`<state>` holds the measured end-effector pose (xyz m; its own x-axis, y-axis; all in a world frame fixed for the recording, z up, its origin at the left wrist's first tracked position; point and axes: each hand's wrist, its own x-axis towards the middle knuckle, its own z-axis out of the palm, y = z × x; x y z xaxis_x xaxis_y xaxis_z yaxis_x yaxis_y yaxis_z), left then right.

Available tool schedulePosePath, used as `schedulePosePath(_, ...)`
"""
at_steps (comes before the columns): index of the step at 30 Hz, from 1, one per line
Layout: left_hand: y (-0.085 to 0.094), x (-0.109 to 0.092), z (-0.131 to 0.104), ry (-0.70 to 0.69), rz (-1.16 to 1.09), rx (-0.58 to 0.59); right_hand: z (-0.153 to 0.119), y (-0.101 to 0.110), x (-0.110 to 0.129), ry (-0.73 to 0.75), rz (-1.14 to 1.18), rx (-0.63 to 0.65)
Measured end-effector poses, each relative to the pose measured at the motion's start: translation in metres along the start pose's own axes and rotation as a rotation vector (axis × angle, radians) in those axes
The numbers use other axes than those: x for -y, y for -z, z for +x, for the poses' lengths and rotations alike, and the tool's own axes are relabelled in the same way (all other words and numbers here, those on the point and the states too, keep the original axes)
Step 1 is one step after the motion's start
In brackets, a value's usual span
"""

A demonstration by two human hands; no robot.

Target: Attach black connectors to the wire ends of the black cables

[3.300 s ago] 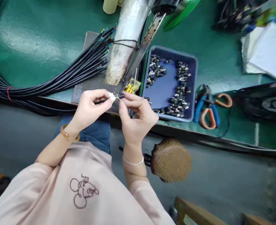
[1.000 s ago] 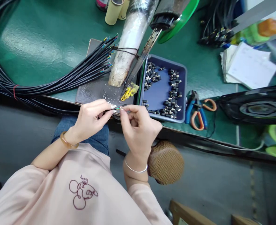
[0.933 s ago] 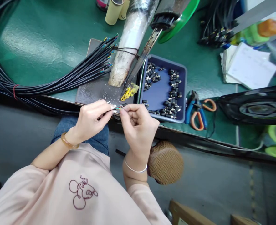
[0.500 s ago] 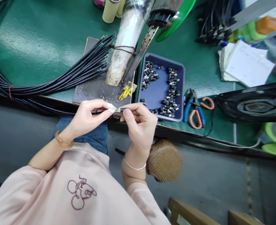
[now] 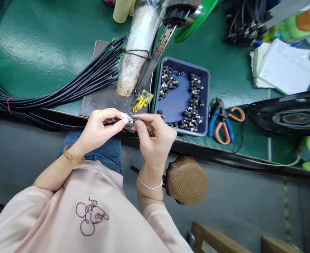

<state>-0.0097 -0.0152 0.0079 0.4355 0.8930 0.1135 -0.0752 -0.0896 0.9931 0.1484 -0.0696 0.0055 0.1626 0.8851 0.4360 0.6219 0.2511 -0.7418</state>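
Near the bench's front edge, my left hand (image 5: 103, 125) is closed around the end of a black cable (image 5: 110, 123), with white wrapping on a fingertip. My right hand (image 5: 155, 135) pinches a small dark connector (image 5: 136, 119) against the cable's stripped end. The tiny wires between my fingertips are mostly hidden. Just beyond my hands lie a grey plate (image 5: 91, 102) and a yellow clip (image 5: 141, 102). A soldering iron (image 5: 157, 52) points down over the plate beside a plastic-wrapped tube (image 5: 134, 56). To the right stands a blue bin (image 5: 170, 98) of black connectors (image 5: 192, 117).
A bundle of black cables (image 5: 52, 96) with stripped coloured ends lies at left. Pliers (image 5: 220, 119) and orange-handled cutters (image 5: 225, 131) sit right of the bin. Papers (image 5: 286, 66) and more cables (image 5: 246, 24) are farther right. A round stool (image 5: 188, 181) stands below the bench.
My fingertips have drawn closer together, and my right hand has shifted slightly left and up with the connector. The whole view has moved a little.
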Motion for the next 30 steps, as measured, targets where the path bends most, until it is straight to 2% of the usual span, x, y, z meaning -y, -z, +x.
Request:
schedulePosePath(9,0.0064,0.0012,0.0026,0.02,-0.009,0.059,0.0029,-0.0031,0.0008,-0.089,0.187,0.014)
schedulePosePath(26,0.0051,0.0001,0.0057,0.075,-0.068,0.069,0.0013,-0.0047,-0.0007,-0.131,0.205,0.037)
schedulePosePath(28,0.0049,0.0001,0.0065,0.065,-0.062,0.054,0.0008,-0.0065,-0.0018,-0.107,0.166,-0.028)
schedulePosePath(30,0.0046,0.0005,0.0079,0.055,-0.047,0.03,0.0008,-0.0088,-0.0024,-0.048,0.156,-0.209)
